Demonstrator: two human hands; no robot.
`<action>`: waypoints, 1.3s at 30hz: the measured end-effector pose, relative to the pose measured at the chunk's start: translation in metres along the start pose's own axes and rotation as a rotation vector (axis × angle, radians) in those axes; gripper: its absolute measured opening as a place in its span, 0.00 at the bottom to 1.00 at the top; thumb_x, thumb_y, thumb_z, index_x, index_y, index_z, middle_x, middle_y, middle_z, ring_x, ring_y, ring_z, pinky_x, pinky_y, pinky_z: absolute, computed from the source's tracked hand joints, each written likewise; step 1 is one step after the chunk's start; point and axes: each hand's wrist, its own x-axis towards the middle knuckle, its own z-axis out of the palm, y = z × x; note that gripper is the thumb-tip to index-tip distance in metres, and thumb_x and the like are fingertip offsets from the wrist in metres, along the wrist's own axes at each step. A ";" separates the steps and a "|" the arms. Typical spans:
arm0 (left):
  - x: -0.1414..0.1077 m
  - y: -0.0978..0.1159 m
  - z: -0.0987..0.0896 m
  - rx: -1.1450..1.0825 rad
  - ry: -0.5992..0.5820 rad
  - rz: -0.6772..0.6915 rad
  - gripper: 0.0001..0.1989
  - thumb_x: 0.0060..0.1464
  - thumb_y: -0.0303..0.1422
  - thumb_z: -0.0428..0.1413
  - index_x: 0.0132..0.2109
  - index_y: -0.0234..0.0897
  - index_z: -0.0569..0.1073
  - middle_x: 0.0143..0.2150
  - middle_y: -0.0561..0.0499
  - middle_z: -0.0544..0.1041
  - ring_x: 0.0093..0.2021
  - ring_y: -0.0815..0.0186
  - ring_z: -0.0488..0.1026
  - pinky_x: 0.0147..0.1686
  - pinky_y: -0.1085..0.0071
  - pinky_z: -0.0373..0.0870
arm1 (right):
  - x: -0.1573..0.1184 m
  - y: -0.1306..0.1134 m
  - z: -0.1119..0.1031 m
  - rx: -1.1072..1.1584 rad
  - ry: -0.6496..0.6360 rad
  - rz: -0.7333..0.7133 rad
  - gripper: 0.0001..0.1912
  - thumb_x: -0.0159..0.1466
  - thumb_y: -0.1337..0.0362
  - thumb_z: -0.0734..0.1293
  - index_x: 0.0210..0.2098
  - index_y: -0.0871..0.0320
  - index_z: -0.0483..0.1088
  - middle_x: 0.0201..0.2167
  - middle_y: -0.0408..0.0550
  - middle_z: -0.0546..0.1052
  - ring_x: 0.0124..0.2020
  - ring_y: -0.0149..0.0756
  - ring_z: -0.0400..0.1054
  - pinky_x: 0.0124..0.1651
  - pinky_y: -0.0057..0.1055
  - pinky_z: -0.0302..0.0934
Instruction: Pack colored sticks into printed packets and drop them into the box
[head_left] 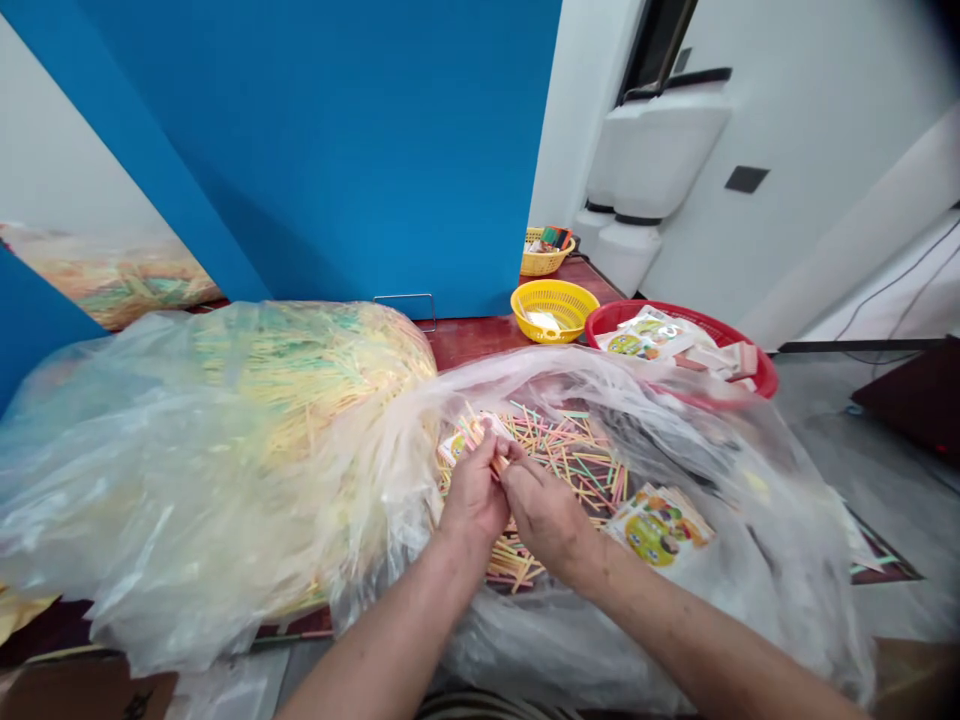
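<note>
Two bare hands meet close together near the middle of the scene. The left hand is closed around a small bundle of thin pastel sticks, whose ends poke up beyond the thumb. The right hand is curled inward with its fingertips against the lower end of that bundle; from where I stand, I cannot tell whether it grips.

Just beyond the left hand lies a printed packet, partly hidden. Loose sticks in pink, yellow and green spread around and beneath both hands. Near the right forearm lies a stack of printed packets with a yellow-green design. All this sits within a spread-open clear plastic bag.

To the left, a bulging clear bag is packed with similar sticks. Past the open bag, at the right, stands a red basket of packets, with a yellow basket beside it on a dark red table. A blue panel rises behind.
</note>
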 end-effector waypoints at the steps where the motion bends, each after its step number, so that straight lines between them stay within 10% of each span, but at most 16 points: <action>1: -0.002 -0.003 0.000 0.020 -0.012 -0.020 0.04 0.49 0.28 0.56 0.31 0.34 0.66 0.21 0.57 0.64 0.24 0.75 0.65 0.29 0.79 0.64 | 0.000 -0.001 0.004 -0.050 0.007 -0.013 0.12 0.62 0.73 0.52 0.33 0.60 0.66 0.33 0.54 0.71 0.38 0.36 0.66 0.41 0.31 0.62; 5: -0.009 -0.001 -0.009 0.424 -0.047 -0.041 0.10 0.48 0.36 0.57 0.29 0.34 0.66 0.20 0.58 0.63 0.20 0.76 0.60 0.25 0.78 0.60 | 0.004 0.002 -0.018 -0.040 -0.101 -0.013 0.11 0.63 0.70 0.54 0.30 0.59 0.66 0.29 0.52 0.71 0.32 0.34 0.66 0.34 0.28 0.63; 12: -0.022 -0.001 -0.021 1.552 -0.513 0.057 0.03 0.47 0.27 0.51 0.29 0.35 0.70 0.29 0.53 0.72 0.33 0.66 0.66 0.34 0.71 0.63 | -0.006 0.007 -0.064 0.124 -0.325 0.001 0.10 0.63 0.68 0.55 0.41 0.58 0.66 0.35 0.52 0.69 0.37 0.36 0.64 0.41 0.34 0.63; 27: -0.014 0.002 -0.014 1.779 -0.726 0.109 0.11 0.47 0.27 0.49 0.40 0.35 0.70 0.37 0.50 0.74 0.36 0.64 0.69 0.34 0.72 0.65 | -0.024 0.026 -0.051 0.138 -0.118 0.029 0.11 0.64 0.70 0.55 0.34 0.57 0.68 0.32 0.49 0.69 0.34 0.32 0.63 0.35 0.29 0.60; 33: 0.015 0.053 0.004 2.450 -0.219 0.403 0.11 0.51 0.27 0.46 0.38 0.34 0.73 0.39 0.40 0.74 0.42 0.55 0.69 0.43 0.61 0.63 | -0.037 0.050 -0.052 -0.154 -0.434 0.118 0.12 0.58 0.77 0.55 0.26 0.60 0.67 0.28 0.49 0.68 0.28 0.32 0.61 0.31 0.28 0.57; 39: 0.010 0.025 0.012 1.993 -0.941 0.367 0.14 0.51 0.25 0.46 0.42 0.39 0.73 0.42 0.49 0.75 0.42 0.65 0.69 0.43 0.70 0.64 | -0.025 0.049 -0.066 0.206 -0.273 0.147 0.09 0.62 0.69 0.58 0.28 0.58 0.67 0.26 0.45 0.69 0.29 0.30 0.63 0.34 0.27 0.57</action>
